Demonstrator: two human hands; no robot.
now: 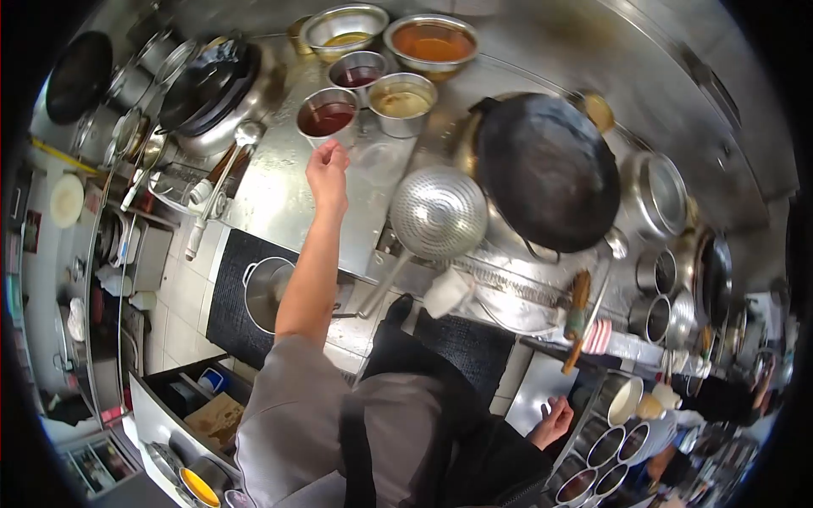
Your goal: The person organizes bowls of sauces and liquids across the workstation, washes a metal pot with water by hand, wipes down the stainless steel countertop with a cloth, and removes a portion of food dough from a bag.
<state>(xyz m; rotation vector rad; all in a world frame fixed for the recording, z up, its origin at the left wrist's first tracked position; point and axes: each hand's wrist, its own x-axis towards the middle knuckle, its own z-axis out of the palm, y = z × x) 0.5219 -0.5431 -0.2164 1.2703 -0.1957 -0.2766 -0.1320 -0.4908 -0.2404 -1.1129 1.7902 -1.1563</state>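
My left hand reaches out over the steel counter, its fingers drawn together at the near rim of a metal pot of dark red liquid. Whether the fingertips grip the rim or something small is hidden. Behind that pot stand a smaller pot of dark liquid and a pot of pale yellow liquid. Low at my right side, my right hand hangs with fingers loosely curled and apart, holding nothing visible. It is nearest to a flat steel surface.
A large black wok sits on the range, with a perforated skimmer beside it. Two steel bowls stand at the back. A tall pot stands below the counter, near an open drawer. Another person is far right.
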